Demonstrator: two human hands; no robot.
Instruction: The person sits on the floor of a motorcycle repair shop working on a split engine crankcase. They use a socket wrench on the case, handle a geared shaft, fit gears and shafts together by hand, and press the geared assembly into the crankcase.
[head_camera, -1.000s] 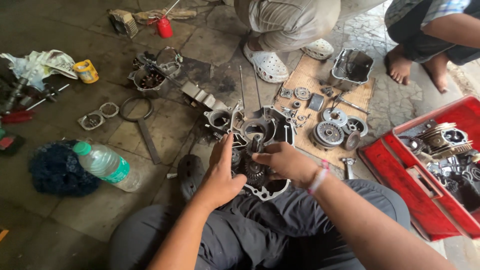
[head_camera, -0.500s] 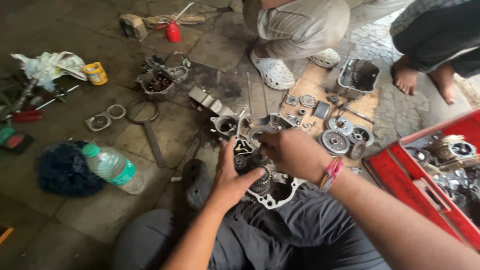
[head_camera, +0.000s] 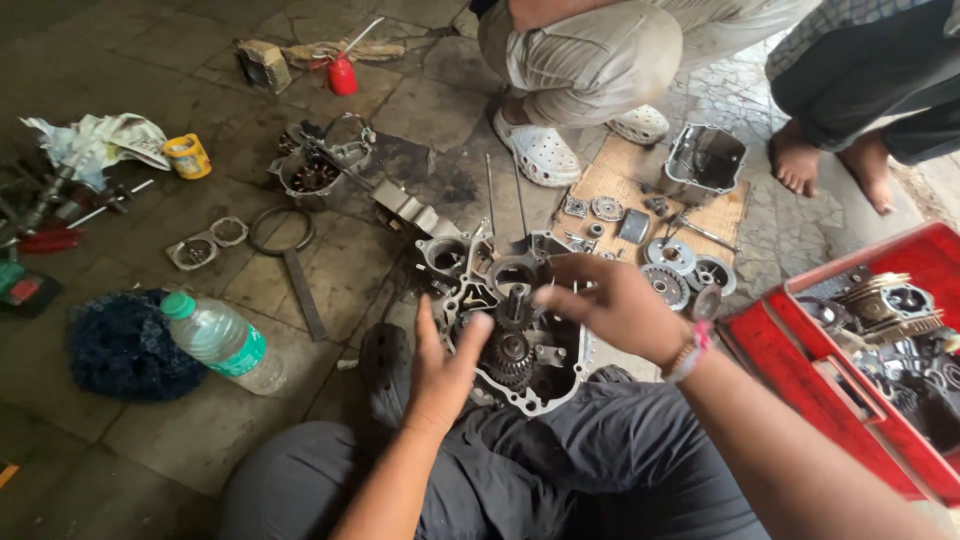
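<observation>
A grey metal engine crankcase half (head_camera: 545, 375) with exposed gears (head_camera: 508, 358) and a shaft lies on the floor in front of my knees. My left hand (head_camera: 440, 372) rests against its left edge, thumb up and fingers apart. My right hand (head_camera: 612, 303) hovers just above the case's upper right, fingers loosely curled, nothing visible in it. Both forearms reach in from the bottom of the view.
A red crate (head_camera: 800, 380) of engine parts stands at the right. Gears and covers lie on a cardboard sheet (head_camera: 735, 215). A water bottle (head_camera: 222, 342) and dark cloth (head_camera: 125, 345) lie left. Two other people crouch at the top, feet (head_camera: 540, 150) near the parts. Tools lie far left.
My right hand has lifted off the crankcase and moved right, uncovering the gears and shaft. My left hand stays at the case's left edge. The view has shifted slightly.
</observation>
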